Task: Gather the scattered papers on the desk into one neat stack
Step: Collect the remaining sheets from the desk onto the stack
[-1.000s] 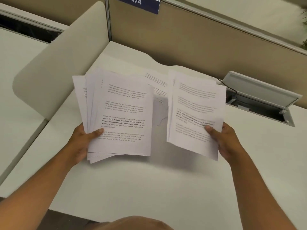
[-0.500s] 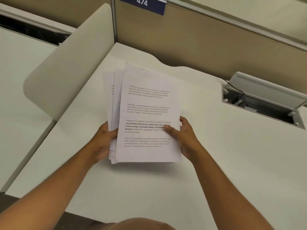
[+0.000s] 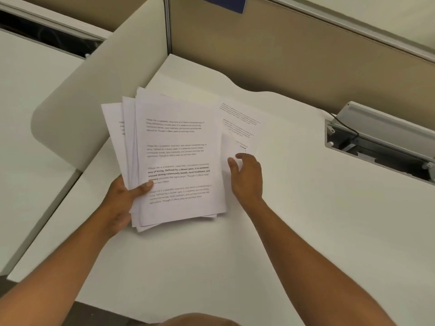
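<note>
White printed sheets, fanned bundle (image 3: 179, 161), pinched at lower left edge by left hand (image 3: 122, 198), above counter (image 3: 317, 231).
Right hand (image 3: 247, 177) fingers (image 3: 231, 164) closing on loose sheet (image 3: 240, 130) lying beside bundle, probably to add it.

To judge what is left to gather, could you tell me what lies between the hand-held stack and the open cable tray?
In the head view, one loose printed sheet lies on the desk between the stack and the cable tray, with the right hand at its near corner; beyond it, bare desk.
</note>
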Motion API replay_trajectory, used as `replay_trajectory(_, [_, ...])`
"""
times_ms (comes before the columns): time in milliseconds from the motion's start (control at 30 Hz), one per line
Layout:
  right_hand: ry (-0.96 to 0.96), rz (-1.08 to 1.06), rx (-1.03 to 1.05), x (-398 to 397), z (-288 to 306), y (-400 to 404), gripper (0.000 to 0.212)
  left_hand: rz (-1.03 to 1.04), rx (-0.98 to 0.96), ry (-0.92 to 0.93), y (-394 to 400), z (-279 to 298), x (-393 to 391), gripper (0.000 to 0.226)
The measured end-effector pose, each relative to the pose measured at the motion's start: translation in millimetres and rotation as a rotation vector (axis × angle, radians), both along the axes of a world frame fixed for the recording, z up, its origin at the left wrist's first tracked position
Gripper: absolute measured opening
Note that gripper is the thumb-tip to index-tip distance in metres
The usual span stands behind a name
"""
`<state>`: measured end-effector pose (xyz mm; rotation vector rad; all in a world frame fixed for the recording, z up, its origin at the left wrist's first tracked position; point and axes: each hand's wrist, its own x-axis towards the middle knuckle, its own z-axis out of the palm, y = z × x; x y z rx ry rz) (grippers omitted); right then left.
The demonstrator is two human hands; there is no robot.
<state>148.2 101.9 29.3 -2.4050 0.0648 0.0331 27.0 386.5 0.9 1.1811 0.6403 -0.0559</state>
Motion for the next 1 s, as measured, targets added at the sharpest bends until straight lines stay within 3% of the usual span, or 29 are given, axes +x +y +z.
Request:
replay_trajectory(133, [0.076,0.051,-0.262,7,-20,-20,0.074,0.008,-0.006,0.015,8,-7,1,0.058])
replay_trajectory(300, [0.118,-0.112,-0.251,13,-22,-56,0.085,-0.031,-0.035,0.006,8,-11,5,0.068])
replay_trajectory(433, [0.111,-0.198,-0.225,14,-18,-72,0.08,-0.076,-0.058,-0.025,4,-12,13,0.066])
replay_trajectory(567, [0.137,-0.408,0.209,18,-15,-82,0.063,-0.099,-0.072,-0.04,-2,-9,19,0.064])
replay_trajectory(667, [0.148,-0.603,0.723,28,-3,-90,0.049,-0.102,-0.078,-0.057,-4,-3,23,0.063])
replay_trajectory(733, [0.006,-0.656,0.89,35,18,-95,0.043,-0.105,-0.082,-0.07,-4,0,24,0.062])
replay_trajectory(800, [-0.267,-0.631,0.77,41,50,-100,0.043,-0.101,-0.091,-0.079,-2,1,24,0.063])
replay_trajectory(900, [-0.713,-0.387,0.544,46,98,-103,0.054,-0.095,-0.092,-0.092,1,1,22,0.063])
replay_trajectory(1000, [-0.919,-0.057,0.334,46,118,-96,0.058,-0.082,-0.097,-0.103,4,-1,20,0.059])
